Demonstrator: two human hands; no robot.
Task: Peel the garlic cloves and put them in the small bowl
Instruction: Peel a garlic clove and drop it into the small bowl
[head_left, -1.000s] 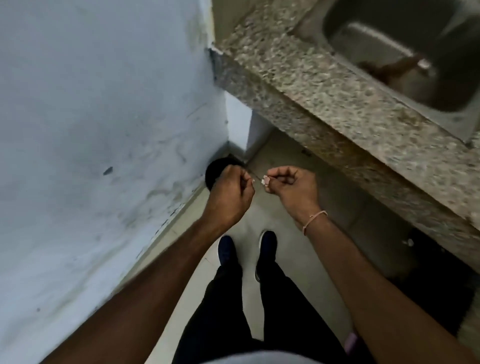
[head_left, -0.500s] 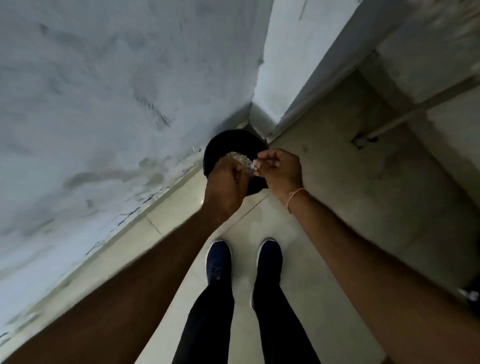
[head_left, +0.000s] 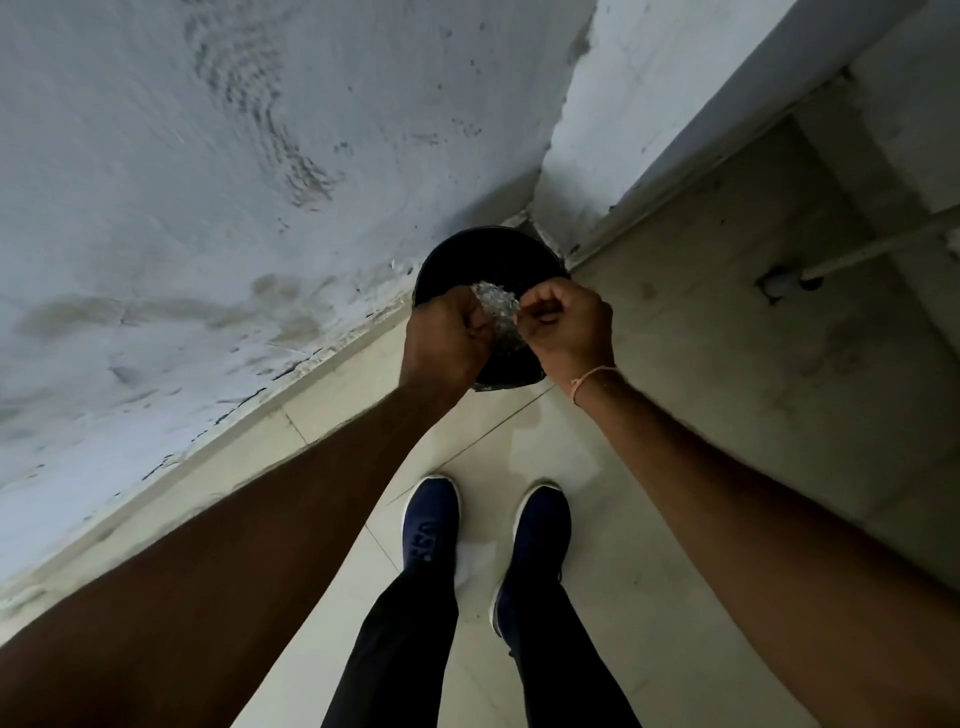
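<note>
Both my hands are held close together over a round black bin on the floor in the wall corner. My right hand is curled, fingers tucked in around the small garlic clove, which is hidden inside them. My left hand is also curled, thumb and fingers pinched together as if on a bit of peel, which is too small to make out. Between the hands, inside the bin, lies a whitish crinkled heap of scraps. The small bowl is out of view.
A stained white wall runs along the left. Pale floor tiles lie below, with my two blue shoes behind the bin. A pipe crosses at the far right, low against a concrete surface.
My view has tilted down from the granite counter and sink to the floor corner. Both hands have moved forward over the bin and drawn closer together; the clove seen in my right fingers is now hidden.
</note>
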